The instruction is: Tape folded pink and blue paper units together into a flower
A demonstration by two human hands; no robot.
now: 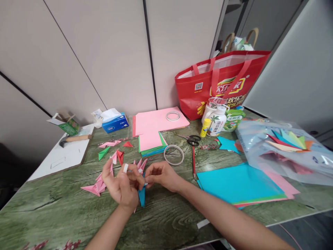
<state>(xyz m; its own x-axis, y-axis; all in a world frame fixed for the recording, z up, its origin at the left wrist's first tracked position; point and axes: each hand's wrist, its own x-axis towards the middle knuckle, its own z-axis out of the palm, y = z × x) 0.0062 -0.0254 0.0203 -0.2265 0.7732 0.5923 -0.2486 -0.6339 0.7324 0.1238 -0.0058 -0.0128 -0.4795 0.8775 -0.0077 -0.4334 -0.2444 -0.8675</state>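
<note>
My left hand [121, 185] is closed palm-up around a blue folded paper piece [142, 197], whose pointed end hangs below the fingers. A white strip [126, 168] sticks to one of its fingers. My right hand [165, 176] meets it from the right, thumb and forefinger pinched at the blue piece; a tiny white bit [146, 184] shows at these fingertips, partly hidden. Behind and left of the hands lie pink folded paper pieces [96, 187], partly covered by my left hand. Red [120, 157] and green folded pieces [104, 153] rest farther back.
Pink sheets [153, 121], a tape ring [174, 155], scissors [193, 140], a red pencil [194, 163] and a glue stick [205, 127] lie beyond the hands. Blue sheets [239, 182] and a plastic bag [286, 163] are right. A hammer [75, 139] rests on a white board [59, 156] left.
</note>
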